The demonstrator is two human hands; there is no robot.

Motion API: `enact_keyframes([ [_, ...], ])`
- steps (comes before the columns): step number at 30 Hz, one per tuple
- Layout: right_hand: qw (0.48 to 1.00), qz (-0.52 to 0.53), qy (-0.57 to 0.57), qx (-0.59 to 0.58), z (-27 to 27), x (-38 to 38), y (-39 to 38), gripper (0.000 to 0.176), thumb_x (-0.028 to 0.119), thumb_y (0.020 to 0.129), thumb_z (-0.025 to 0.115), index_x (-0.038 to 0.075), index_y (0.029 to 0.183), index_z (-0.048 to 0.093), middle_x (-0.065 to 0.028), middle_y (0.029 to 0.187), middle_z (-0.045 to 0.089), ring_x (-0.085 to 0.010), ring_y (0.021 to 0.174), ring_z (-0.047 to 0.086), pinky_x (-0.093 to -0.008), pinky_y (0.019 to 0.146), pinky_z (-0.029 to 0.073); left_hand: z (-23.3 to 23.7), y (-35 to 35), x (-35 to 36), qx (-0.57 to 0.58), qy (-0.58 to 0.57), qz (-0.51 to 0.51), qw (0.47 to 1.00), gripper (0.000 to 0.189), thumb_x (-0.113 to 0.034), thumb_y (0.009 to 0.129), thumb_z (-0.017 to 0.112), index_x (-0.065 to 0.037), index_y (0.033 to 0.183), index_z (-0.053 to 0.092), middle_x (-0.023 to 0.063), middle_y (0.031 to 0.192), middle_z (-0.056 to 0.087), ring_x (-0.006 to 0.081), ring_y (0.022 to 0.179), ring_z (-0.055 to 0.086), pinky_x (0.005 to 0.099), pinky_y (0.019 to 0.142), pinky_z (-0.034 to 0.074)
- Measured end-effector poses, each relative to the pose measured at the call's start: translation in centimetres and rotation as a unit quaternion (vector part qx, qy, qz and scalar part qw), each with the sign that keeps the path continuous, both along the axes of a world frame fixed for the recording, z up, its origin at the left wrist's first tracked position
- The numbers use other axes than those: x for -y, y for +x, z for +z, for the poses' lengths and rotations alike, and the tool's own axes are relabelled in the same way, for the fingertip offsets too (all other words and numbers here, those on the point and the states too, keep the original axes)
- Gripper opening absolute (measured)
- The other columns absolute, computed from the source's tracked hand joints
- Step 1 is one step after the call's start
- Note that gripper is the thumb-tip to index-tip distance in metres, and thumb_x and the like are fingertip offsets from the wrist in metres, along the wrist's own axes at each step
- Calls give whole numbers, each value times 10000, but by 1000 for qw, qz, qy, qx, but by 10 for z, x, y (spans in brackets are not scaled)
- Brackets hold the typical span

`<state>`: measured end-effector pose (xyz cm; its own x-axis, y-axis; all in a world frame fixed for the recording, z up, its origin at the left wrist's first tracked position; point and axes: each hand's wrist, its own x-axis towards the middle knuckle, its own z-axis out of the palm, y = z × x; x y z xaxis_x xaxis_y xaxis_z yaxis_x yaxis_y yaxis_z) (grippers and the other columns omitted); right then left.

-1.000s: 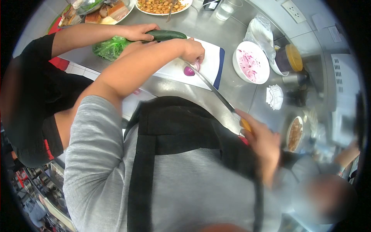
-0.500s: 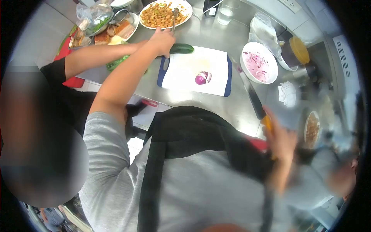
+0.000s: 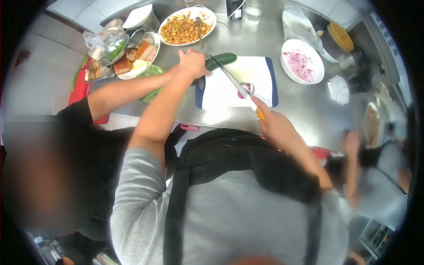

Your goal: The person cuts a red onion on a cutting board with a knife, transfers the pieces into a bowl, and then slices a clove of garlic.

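knife (image 3: 234,82) clasped in right hand (image 3: 276,128) near onion (image 3: 251,89); left hand (image 3: 193,65) by cucumber (image 3: 225,59), its grip i cannot tell.

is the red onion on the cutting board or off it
On it: the red onion lies on the white surface of the cutting board, partly hidden behind the knife.

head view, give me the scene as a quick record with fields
right hand: grips the knife by its yellow handle
knife: blade slants over the cutting board
left hand: by the cucumber, contact unclear
red onion: on the cutting board, partly behind the blade
white bowl: right of the cutting board, chopped pink-purple pieces inside
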<state>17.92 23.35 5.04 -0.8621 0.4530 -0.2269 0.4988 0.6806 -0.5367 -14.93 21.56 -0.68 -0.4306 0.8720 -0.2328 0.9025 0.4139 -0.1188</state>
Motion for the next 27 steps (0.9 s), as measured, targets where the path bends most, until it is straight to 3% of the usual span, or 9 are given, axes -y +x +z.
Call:
enact_keyframes([
  [11,999,-27,26,-3,-19,29,-13,640,75,891,484,164,1489,274,-257,802,647,-432,758,638,-530,719,489,0,1,11,55,32,20,998,581,-499,652,804,-96,1064,728,110,1102,660,285,1168,494,504,953,344],
  [14,995,-17,-6,95,-17,27,-20,653,77,898,470,182,1503,250,-260,813,647,-438,756,635,-530,718,488,-5,1,12,38,44,25,998,576,-501,655,798,-118,1079,729,98,1122,656,273,1179,492,507,963,337],
  [17,994,-11,-26,103,-17,19,-25,664,79,908,448,197,1519,215,-266,817,644,-446,762,631,-532,735,481,-2,6,10,25,31,30,999,574,-500,660,791,-126,1090,727,86,1129,655,262,1187,492,514,969,329],
  [23,992,-33,-88,85,-71,9,-51,657,105,921,434,210,1524,195,-287,822,628,-448,798,630,-531,752,466,1,10,12,18,32,28,999,576,-494,657,793,-103,1073,721,93,1156,643,265,1188,491,536,974,321],
  [25,992,-32,-79,97,-58,10,-47,662,110,919,442,237,1522,199,-287,828,629,-443,799,631,-532,752,464,7,11,14,45,1,25,999,619,-509,648,795,-96,1100,704,102,1185,630,276,1180,492,550,964,325],
  [27,992,-42,-77,94,-34,5,-39,662,116,924,457,276,1515,204,-290,819,627,-442,788,631,-530,744,467,-2,4,18,21,90,16,996,622,-480,641,814,-92,1107,679,112,1177,618,295,1159,497,543,951,344],
])
